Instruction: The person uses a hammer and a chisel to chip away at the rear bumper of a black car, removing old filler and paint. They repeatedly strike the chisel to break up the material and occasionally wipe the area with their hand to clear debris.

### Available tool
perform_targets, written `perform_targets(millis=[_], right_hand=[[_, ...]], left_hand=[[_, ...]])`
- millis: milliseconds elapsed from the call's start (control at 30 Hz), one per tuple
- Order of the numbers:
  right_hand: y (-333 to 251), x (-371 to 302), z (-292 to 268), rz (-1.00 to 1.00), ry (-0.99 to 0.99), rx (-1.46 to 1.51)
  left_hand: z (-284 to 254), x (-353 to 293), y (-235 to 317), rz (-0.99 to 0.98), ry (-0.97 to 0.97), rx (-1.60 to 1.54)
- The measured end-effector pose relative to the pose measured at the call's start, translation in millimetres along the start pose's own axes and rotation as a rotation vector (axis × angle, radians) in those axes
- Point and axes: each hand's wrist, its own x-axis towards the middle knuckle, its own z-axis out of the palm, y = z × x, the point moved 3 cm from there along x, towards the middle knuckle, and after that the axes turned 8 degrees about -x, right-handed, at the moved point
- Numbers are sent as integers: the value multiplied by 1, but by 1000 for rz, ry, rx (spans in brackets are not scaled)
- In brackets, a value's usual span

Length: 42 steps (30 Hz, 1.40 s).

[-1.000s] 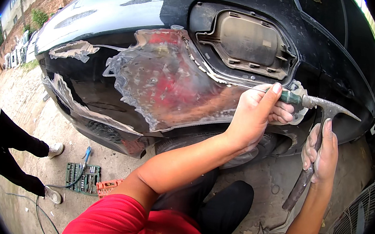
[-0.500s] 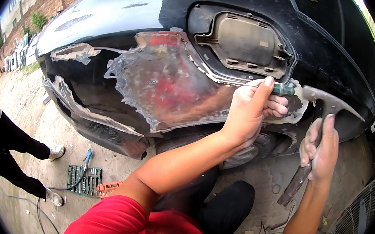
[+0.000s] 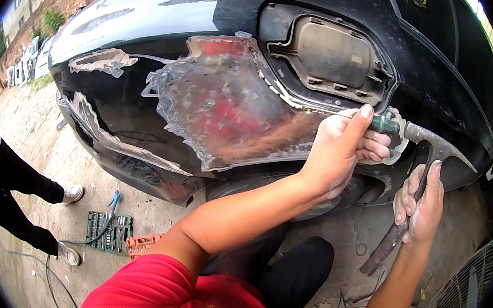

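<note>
My left hand (image 3: 342, 145) is closed round the green handle of a screwdriver (image 3: 384, 125), held sideways against the black car body (image 3: 161, 119) just below the lamp-shaped recess (image 3: 330, 52). My fingers hide most of its blade. In my right hand (image 3: 423, 203) is a hammer (image 3: 389, 242), gripped partway along its dark shaft, with its pointed end to the right. The hammer's striking face meets the butt of the screwdriver handle, or nearly so. Left of my hands, a sanded patch (image 3: 221, 110) shows grey filler and red, with ragged edges.
On the ground at lower left lie a green socket set case (image 3: 108, 230), an orange tray (image 3: 143, 243) and a blue air gun (image 3: 115, 198) on a hose. A person in dark trousers (image 3: 26, 192) stands at far left. A wire fan guard (image 3: 458, 293) is at lower right.
The car and both hands sit slightly further right in the picture. The hammer's pointed end has dipped a little; both tools stay held in the same hands.
</note>
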Motion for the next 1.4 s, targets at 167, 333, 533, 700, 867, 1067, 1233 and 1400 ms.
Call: perform_targets(millis=[167,333,533,700,867,1067,1233,1400], right_hand=[[-9,-2,4,-19,4,-29],[-35,-7,9,-70,16,-173],[-63,5,19,-163,3,-388],[-63,16,30,-139,-23,-506],[-81,11,29,-173,13,-355],[-94,16,26,-136,42,-399],[-83,14,36,-132,-40,-530],[-89,8,30,-140,19,-384]], left_hand=[[6,-3,6,5,-17,-62],[13,-1,11,24,-45,-167],[18,3,12,92,-54,-250],[19,6,14,127,-63,-299],[20,5,13,118,-95,-314],[19,3,16,128,-80,-299],[17,1,16,121,-63,-303],[20,-3,19,104,-70,-312]])
